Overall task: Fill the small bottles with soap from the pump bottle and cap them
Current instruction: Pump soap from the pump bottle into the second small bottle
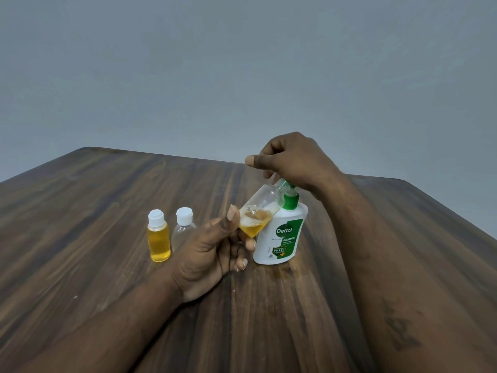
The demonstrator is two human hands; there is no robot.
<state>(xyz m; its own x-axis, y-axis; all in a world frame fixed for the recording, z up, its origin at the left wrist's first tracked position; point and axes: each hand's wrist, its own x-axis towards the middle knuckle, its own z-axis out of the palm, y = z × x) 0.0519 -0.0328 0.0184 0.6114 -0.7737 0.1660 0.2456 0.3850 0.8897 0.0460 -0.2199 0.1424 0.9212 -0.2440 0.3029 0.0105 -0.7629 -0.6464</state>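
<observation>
My left hand [208, 254] holds a small clear uncapped bottle [259, 210] tilted, its mouth up against the green pump nozzle. Amber soap and foam fill its lower end. The white Dettol pump bottle [281, 235] stands on the wooden table [107, 211] just right of my left hand. My right hand [293, 160] rests on top of the pump head, fingers curled over it. To the left stand two capped small bottles: one full of yellow soap [158, 236], one clear and empty [184, 227], partly hidden behind my left hand.
A small smear of amber soap [282, 270] lies on the table in front of the pump bottle. The table's far edge runs behind the bottles, with a plain grey wall beyond.
</observation>
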